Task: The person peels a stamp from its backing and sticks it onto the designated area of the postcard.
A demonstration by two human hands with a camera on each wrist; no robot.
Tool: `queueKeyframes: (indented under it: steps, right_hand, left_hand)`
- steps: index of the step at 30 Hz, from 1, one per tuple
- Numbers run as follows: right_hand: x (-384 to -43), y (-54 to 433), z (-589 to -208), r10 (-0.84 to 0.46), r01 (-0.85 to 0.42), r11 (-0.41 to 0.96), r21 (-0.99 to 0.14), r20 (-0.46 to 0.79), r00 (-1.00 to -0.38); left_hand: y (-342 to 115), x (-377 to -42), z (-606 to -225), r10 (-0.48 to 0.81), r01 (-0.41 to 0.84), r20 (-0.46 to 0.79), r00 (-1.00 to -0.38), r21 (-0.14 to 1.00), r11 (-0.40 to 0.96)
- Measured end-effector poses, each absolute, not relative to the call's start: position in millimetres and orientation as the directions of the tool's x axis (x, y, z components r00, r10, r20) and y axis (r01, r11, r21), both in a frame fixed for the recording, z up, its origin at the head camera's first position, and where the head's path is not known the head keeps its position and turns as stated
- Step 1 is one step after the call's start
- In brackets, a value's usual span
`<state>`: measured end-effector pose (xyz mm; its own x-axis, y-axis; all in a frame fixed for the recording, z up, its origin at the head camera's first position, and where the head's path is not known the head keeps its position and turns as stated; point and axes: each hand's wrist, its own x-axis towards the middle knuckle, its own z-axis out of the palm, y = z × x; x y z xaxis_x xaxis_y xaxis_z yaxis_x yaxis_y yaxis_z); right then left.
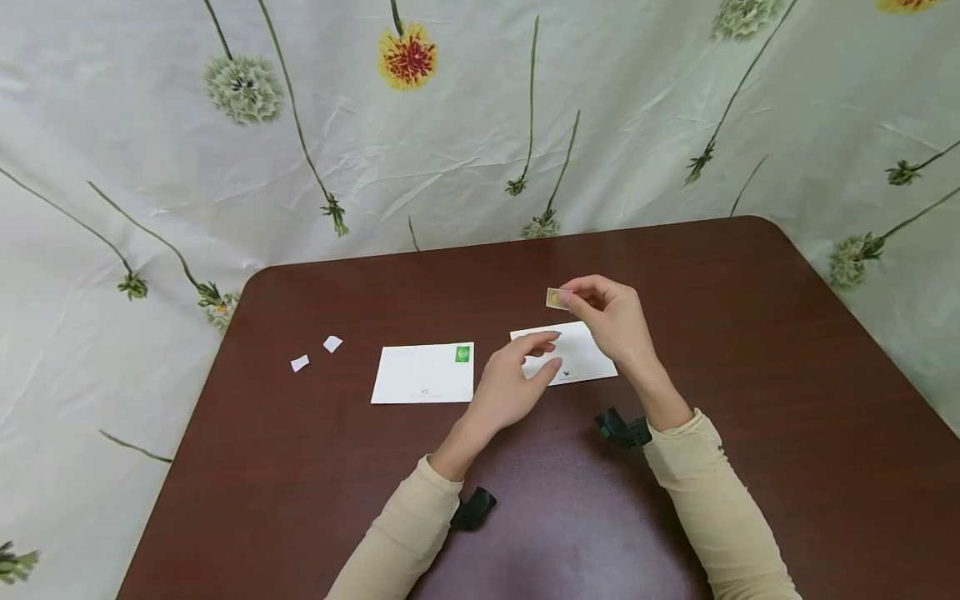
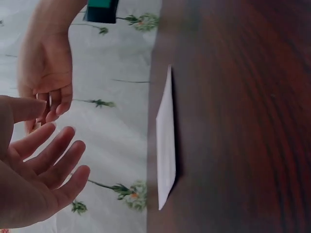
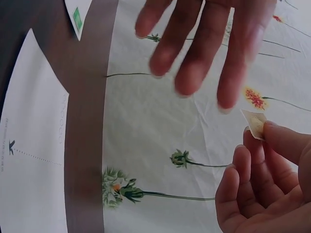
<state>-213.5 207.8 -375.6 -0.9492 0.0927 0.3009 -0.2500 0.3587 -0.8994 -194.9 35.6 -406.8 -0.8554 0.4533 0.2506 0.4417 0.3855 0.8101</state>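
Note:
Between thumb and forefinger my right hand [image 1: 611,321] pinches a small yellowish postage stamp [image 1: 556,298], held above the far edge of a white envelope [image 1: 577,354]. In the right wrist view the stamp [image 3: 254,124] shows a pale border. My left hand [image 1: 513,379] hovers over the left part of that envelope, fingers relaxed and holding nothing. To the left lies a second white envelope [image 1: 420,379], with a green stamp [image 1: 462,354] on its upper right corner. The left wrist view shows the nearer envelope [image 2: 166,145] edge-on, apart from the left hand [image 2: 43,170].
Two small white paper scraps [image 1: 300,363] lie on the left of the dark brown table [image 1: 300,483]. A floral white cloth [image 1: 465,150] hangs behind the table. Each wrist carries a black camera mount [image 1: 474,508].

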Motion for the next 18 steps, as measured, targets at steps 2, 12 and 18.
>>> queueKeyframes:
  steps: [2,12,18]
  right_hand:
    - [-214.8,208.0,-376.9,0.101,-0.246,0.372,-0.895,0.302,-0.948]
    - [-216.1,212.4,-384.0,0.111,-0.229,0.373,-0.899,0.288,-0.951]
    - [-218.4,213.8,-389.1,0.126,-0.219,0.381,-0.898,0.285,-0.950]
  left_hand:
    - [35.7,-193.5,-410.5,0.492,0.456,0.223,-0.842,0.780,0.429]
    - [26.4,-193.6,-424.9,0.659,0.512,0.011,-0.752,0.639,0.574]
    - [23.5,-195.3,-429.6,0.693,0.554,-0.075,-0.717,0.540,0.633]
